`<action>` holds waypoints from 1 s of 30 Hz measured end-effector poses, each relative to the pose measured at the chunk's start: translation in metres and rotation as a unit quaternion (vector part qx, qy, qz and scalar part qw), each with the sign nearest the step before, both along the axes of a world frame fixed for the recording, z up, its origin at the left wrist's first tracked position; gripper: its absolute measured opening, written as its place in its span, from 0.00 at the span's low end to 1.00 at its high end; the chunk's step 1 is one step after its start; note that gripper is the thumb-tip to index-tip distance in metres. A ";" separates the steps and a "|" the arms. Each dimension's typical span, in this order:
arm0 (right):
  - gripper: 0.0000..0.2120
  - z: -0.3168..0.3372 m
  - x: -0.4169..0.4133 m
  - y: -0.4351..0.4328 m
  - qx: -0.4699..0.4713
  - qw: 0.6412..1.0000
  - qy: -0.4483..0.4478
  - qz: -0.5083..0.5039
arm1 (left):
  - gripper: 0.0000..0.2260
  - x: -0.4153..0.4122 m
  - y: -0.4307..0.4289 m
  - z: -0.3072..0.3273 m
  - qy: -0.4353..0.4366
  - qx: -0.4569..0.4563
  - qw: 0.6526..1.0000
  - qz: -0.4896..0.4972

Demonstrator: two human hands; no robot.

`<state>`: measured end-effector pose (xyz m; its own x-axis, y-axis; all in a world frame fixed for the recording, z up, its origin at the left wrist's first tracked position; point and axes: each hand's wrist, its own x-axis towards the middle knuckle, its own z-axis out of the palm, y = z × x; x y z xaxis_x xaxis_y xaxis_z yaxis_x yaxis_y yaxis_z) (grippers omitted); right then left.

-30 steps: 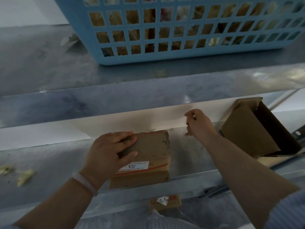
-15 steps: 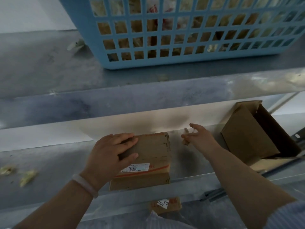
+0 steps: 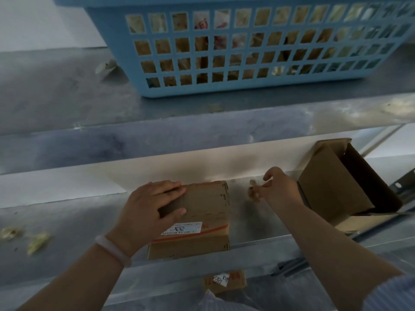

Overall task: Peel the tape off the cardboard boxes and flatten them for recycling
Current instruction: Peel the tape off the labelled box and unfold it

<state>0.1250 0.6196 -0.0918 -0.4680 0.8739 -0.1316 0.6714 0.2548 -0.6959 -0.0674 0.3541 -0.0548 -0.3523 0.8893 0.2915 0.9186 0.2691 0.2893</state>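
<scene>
While pressing the small box [image 3: 202,221] on the table [image 3: 67,221] flat-fingered with the left hand [image 3: 148,212], pinches a crumpled tape scrap [image 3: 253,192] just right of that box in the right hand [image 3: 279,191]. Seems early: that box not yet flattened.

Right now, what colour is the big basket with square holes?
The basket is light blue; the head view shows it.

Closed box [image 3: 203,205] left of open box [image 3: 332,185], basket [image 3: 224,88] apparently behind.
</scene>
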 end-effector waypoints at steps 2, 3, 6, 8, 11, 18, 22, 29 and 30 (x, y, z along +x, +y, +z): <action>0.07 0.001 -0.001 -0.001 0.018 1.000 -0.010 0.009 | 0.26 -0.001 -0.001 -0.001 0.001 0.011 1.000 -0.002; 0.04 0.004 -0.002 -0.003 0.041 0.998 -0.046 0.027 | 0.26 -0.001 -0.002 -0.002 -0.001 0.020 1.000 0.003; 0.12 0.009 -0.006 -0.006 0.059 0.994 -0.061 0.068 | 0.23 0.000 -0.004 -0.002 0.005 0.060 0.997 0.043; 0.10 0.009 -0.006 -0.008 0.070 0.994 -0.046 0.075 | 0.23 0.001 -0.006 -0.002 0.047 0.076 0.994 0.065; 0.05 0.012 -0.003 -0.011 0.059 0.997 -0.026 0.048 | 0.24 0.002 -0.012 -0.001 0.098 0.086 0.988 0.078; 0.04 0.021 -0.008 -0.023 0.068 0.995 0.000 0.067 | 0.12 -0.004 -0.039 -0.007 -0.029 0.147 0.970 0.191; 0.05 0.032 -0.005 -0.059 0.011 0.991 0.113 0.069 | 0.06 -0.005 -0.052 -0.017 -0.231 0.190 0.913 0.279; 0.14 0.034 -0.005 -0.099 -0.043 0.976 0.176 0.119 | 0.10 0.000 -0.050 -0.007 -0.531 0.227 0.755 0.309; 0.15 0.035 -0.007 -0.100 -0.071 0.972 0.188 0.118 | 0.10 0.000 -0.050 -0.004 -0.557 0.231 0.736 0.306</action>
<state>0.1183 0.5198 -0.0563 -0.6922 0.7213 -0.0244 0.2975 0.2543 -0.9202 -0.0672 0.3042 -0.0586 -0.8957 0.3605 -0.2604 -0.2113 0.1703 0.9625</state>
